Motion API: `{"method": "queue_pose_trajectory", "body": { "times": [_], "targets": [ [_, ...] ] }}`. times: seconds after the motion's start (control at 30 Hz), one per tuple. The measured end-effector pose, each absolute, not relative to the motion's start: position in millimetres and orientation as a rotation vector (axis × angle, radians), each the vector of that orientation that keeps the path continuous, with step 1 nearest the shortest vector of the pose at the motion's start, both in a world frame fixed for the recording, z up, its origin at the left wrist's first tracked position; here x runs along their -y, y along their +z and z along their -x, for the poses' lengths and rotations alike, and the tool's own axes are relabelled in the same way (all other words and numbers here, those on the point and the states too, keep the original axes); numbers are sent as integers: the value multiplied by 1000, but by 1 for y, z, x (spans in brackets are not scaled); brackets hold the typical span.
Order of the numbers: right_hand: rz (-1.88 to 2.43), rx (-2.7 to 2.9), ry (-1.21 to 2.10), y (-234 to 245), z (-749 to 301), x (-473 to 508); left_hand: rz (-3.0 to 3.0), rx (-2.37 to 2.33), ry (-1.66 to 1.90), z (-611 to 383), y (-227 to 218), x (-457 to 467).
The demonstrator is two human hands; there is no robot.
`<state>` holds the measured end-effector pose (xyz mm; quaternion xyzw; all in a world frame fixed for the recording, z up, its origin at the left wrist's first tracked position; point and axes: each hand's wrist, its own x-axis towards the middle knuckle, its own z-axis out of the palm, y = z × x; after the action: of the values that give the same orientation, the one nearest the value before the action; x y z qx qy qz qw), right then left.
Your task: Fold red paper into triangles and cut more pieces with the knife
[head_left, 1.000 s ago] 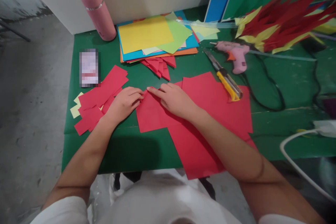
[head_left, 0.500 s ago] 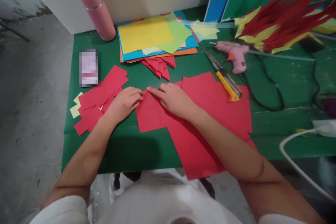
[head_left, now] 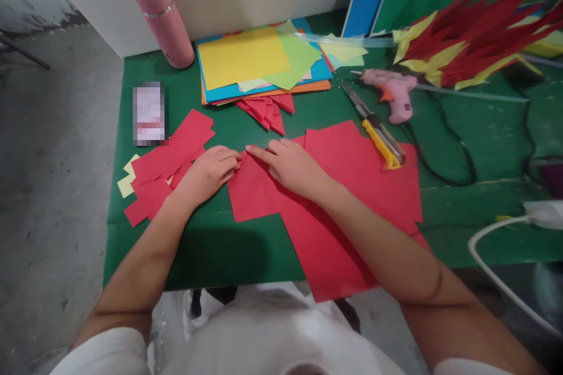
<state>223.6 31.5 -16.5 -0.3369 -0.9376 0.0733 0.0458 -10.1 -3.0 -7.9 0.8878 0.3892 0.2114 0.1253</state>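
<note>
One red sheet (head_left: 253,196): lay on the green table (head_left: 246,263) against larger red paper (head_left: 321,258); uneven finger pressure could have skewed its edge.
Left hand (head_left: 211,170): fingers bent at the sheet's upper-left edge; could not tell whether pinching.
Right hand (head_left: 292,167): index extended to the top corner; grip likewise unclear.

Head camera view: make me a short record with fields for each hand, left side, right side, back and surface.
Left hand: fingertips at the upper-left edge of a red sheet; whether they pinch it is unclear
Right hand: index finger extended onto that sheet's top corner
Left side: red strips over pale yellow pieces
Right side: utility knife partly on larger red sheets; pink glue gun beyond
Back: coloured paper stack, pointed red pieces at its front; upright pink bottle
Surface: green table
</note>
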Motion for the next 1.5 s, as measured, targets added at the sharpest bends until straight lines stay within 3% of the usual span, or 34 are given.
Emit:
{"method": "queue_pose_trajectory", "body": {
  "times": [0.93, 1.5],
  "targets": [
    [1049, 2891, 179, -13, -220, -29, -2626, -1249, 593, 6, -1, 5],
    [1030, 2872, 177, -18, -222, -30, -2607, -1498, 363, 2, 1, 16]
  ]
}}
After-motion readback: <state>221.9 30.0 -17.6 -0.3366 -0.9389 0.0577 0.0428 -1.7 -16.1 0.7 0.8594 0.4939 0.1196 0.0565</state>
